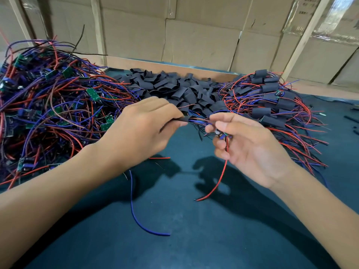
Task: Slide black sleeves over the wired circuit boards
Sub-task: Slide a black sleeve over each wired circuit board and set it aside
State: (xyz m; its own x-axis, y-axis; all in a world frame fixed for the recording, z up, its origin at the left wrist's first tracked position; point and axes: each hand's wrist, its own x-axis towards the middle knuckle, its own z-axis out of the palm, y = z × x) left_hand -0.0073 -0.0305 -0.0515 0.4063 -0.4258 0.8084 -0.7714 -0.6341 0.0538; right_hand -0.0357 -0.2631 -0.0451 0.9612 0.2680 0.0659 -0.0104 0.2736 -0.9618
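The left hand (144, 131) pinches a black sleeve (182, 119) between thumb and curled fingers, just above the dark blue table (194, 220). Red, blue and dark wires (200, 121) run out of the sleeve's right end toward the right hand (246, 144). That hand's thumb and forefinger pinch the wires, and the other fingers curl loosely round a small circuit board (221, 134), mostly hidden, with a red wire (219, 181) hanging from it to the table. A blue wire (136, 210) trails down from below the left hand.

A pile of bare wired boards (50, 105) lies at left. A heap of loose black sleeves (174, 88) sits at centre far. Sleeved boards (272, 105) lie at right. Cardboard boxes (194, 35) stand behind.
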